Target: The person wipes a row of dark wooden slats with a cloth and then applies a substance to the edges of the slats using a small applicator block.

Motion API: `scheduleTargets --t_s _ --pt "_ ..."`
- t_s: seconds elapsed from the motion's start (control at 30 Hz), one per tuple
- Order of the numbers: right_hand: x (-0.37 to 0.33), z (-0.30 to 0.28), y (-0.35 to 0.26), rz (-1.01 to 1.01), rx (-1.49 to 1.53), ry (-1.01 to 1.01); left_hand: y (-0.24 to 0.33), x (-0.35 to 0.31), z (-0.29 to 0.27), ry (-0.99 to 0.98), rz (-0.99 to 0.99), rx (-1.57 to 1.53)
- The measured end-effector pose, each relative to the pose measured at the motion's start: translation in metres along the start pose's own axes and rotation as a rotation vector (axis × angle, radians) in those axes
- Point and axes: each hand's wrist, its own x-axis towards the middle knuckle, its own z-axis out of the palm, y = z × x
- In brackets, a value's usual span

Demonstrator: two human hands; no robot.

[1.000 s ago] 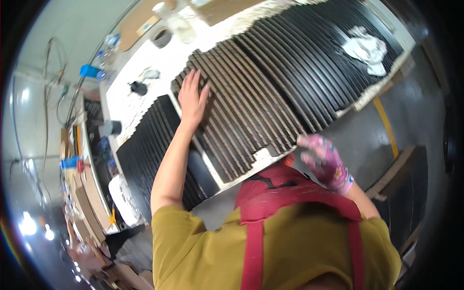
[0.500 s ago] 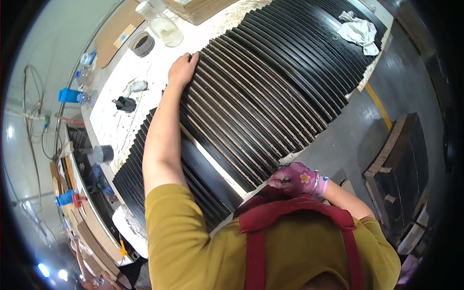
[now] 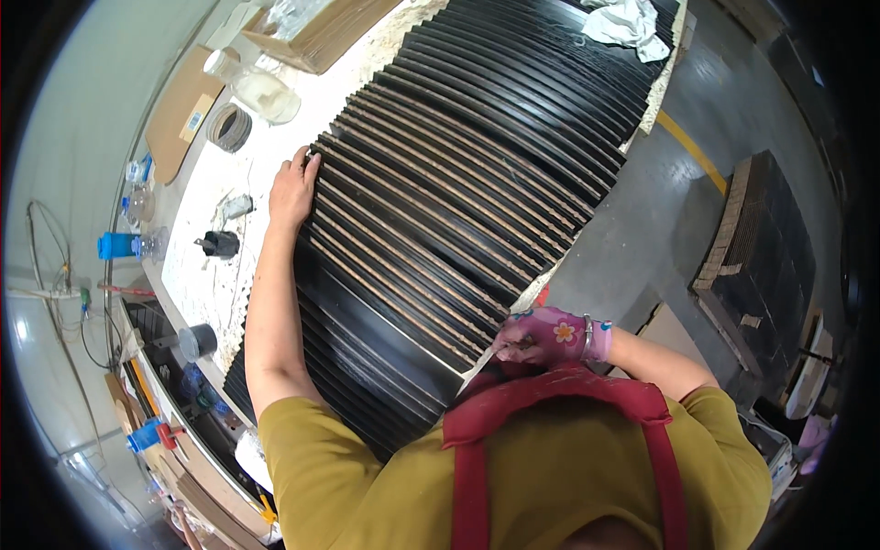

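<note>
**Brown-Edged Strips: Hand Positions at Far and Near Ends**

The reference for all locations was the workbench [image 3: 268, 151], a white-topped surface. Its near edge was the edge facing the person.

The brown-edged strips [image 3: 440, 202] lay side by side on the middle of the workbench, their long axes running from its far part toward its near edge. Plain black strips [image 3: 532, 64] continued the row toward the right end of the workbench.

The bare left hand [image 3: 293, 192] was over the far half of the workbench, at the far ends of the strips. Its fingers were bent and the thumb stood a little apart from them. Whether it pinched a strip could not be told.

The right hand [image 3: 543, 337], in a purple flowered glove, was at the near edge of the workbench, beside the near strip ends. Its fingers were curled inward; what lay between them could not be told.

On the far part of the workbench stood a clear bottle [image 3: 264, 93] with a white cap, a dark round container [image 3: 228, 127] and a cardboard box [image 3: 325, 37]. A crumpled white cloth [image 3: 628, 27] lay at the right end. Dark stacked panels [image 3: 761, 257] stood well apart from the workbench, to its right.
</note>
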Motion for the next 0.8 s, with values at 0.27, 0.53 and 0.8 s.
scheduleTargets --t_s 0.27,0.53,0.8 --pt "-0.034 -0.032 0.007 0.278 0.001 0.812 0.035 0.068 0.024 -0.022 -0.017 -0.085" --pt "-0.029 -0.040 0.017 0.079 -0.420 0.766 0.049 0.075 0.026 0.125 0.123 0.060" --pt "-0.027 -0.038 0.031 0.218 -0.080 1.008 0.088 0.099 0.028 -0.112 0.043 0.076"
